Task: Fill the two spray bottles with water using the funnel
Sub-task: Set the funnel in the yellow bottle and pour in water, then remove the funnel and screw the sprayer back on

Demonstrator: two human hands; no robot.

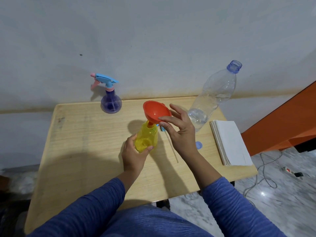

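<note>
I sit at a small light wooden table (85, 151) set against a pale wall, my blue sleeves reaching in from below. My left hand (132, 155) curls around the base of a translucent yellow plastic spray bottle (147, 139), thumb in front, holding it upright near the table's middle with its spray head off. A red plastic funnel (156, 111) sits with its spout in the bottle's open neck, its wide bowl tilted slightly toward the left. My right hand (181, 132) pinches the funnel's near rim between thumb and forefinger, the other fingers fanned out loosely above.

At the table's far edge, well to the left, stands a translucent purple spray bottle (111, 103) with its blue and pink trigger head attached. To the right stands a tall clear plastic water bottle (213, 96), uncapped, with a little water at the bottom. Its small blue cap (198, 145) lies on the table near my right wrist. A stack of white paper napkins (230, 142) lies at the right edge.
</note>
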